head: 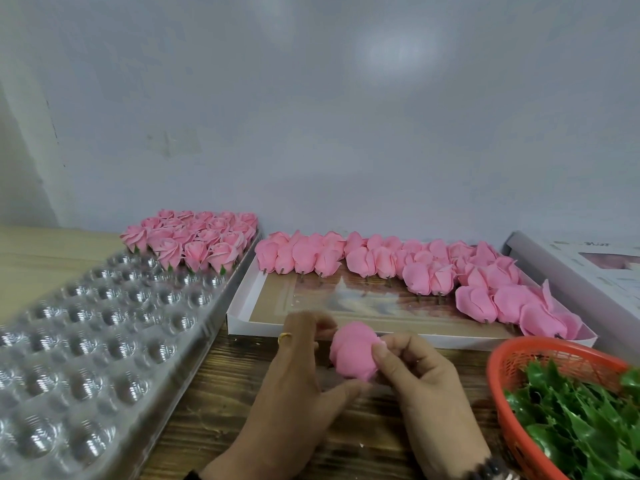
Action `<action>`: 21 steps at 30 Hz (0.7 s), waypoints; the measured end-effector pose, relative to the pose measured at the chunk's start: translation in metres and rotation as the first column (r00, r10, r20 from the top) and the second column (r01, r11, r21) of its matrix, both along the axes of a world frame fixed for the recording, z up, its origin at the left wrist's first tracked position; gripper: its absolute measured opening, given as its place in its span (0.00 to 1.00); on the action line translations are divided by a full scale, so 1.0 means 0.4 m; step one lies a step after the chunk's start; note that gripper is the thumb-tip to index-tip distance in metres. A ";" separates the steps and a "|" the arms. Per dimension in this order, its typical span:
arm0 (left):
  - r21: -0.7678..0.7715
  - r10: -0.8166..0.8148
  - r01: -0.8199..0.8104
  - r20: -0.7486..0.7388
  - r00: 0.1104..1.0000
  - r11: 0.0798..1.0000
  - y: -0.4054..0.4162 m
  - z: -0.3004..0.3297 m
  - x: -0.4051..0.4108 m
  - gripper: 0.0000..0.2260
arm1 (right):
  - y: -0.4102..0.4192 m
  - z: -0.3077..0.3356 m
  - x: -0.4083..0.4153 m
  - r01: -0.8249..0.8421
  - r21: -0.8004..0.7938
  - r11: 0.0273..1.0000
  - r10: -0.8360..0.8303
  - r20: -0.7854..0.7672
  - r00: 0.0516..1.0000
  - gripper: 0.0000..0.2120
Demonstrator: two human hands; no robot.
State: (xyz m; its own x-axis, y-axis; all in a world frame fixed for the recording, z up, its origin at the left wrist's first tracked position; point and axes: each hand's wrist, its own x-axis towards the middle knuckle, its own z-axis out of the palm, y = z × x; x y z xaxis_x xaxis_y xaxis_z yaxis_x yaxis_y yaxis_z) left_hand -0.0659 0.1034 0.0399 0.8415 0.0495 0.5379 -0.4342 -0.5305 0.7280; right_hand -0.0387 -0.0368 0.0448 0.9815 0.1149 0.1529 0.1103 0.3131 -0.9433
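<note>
1. One dimpled plastic tray (104, 341) waits left, mostly unfilled.
2. Left hand (298, 382) and right hand (422, 382) both pinch one pink rose (353, 355) above the wooden table (214, 382).
3. Squeezing hard could, I judge, crush its soft petals.

On the surface (242, 410), a dimpled tray (104, 341) lies at left, roses (194, 240) seated in its far rows; a flat box (242, 306) sits centre — flower heads (433, 268) along its far and right sides, one bloom (353, 355) held before it — a basket (519, 351) of leaves (581, 417) at near right.
</note>
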 end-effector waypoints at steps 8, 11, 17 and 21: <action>-0.056 -0.065 0.064 -0.028 0.997 0.996 -0.005 0.006 -0.003 0.16 | 0.005 -0.012 0.006 -0.058 -0.022 0.998 0.058 0.009 0.998 0.06; -0.190 -0.117 0.094 -0.113 0.987 0.977 -0.002 0.001 -0.002 0.16 | 0.003 -0.014 0.007 -0.068 -0.056 0.996 0.070 0.040 0.997 0.06; -0.584 -0.301 0.120 -0.223 0.927 0.803 0.014 0.016 0.009 0.12 | -0.005 -0.013 0.003 -0.122 -0.311 0.943 0.181 0.170 0.969 0.27; -0.748 -0.471 0.115 -0.284 0.835 0.654 0.029 0.018 0.004 0.09 | -0.018 -0.001 -0.005 -0.010 -0.733 0.680 0.416 0.375 0.828 0.42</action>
State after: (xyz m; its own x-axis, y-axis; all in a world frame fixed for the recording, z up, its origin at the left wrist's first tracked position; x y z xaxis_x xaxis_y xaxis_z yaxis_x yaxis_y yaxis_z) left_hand -0.0643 0.1149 0.0472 0.9979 -0.0458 0.0467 -0.0316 0.2882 0.9571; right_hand -0.0407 -0.0442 0.0446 0.7260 0.5791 0.3708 0.6169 -0.3101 -0.7234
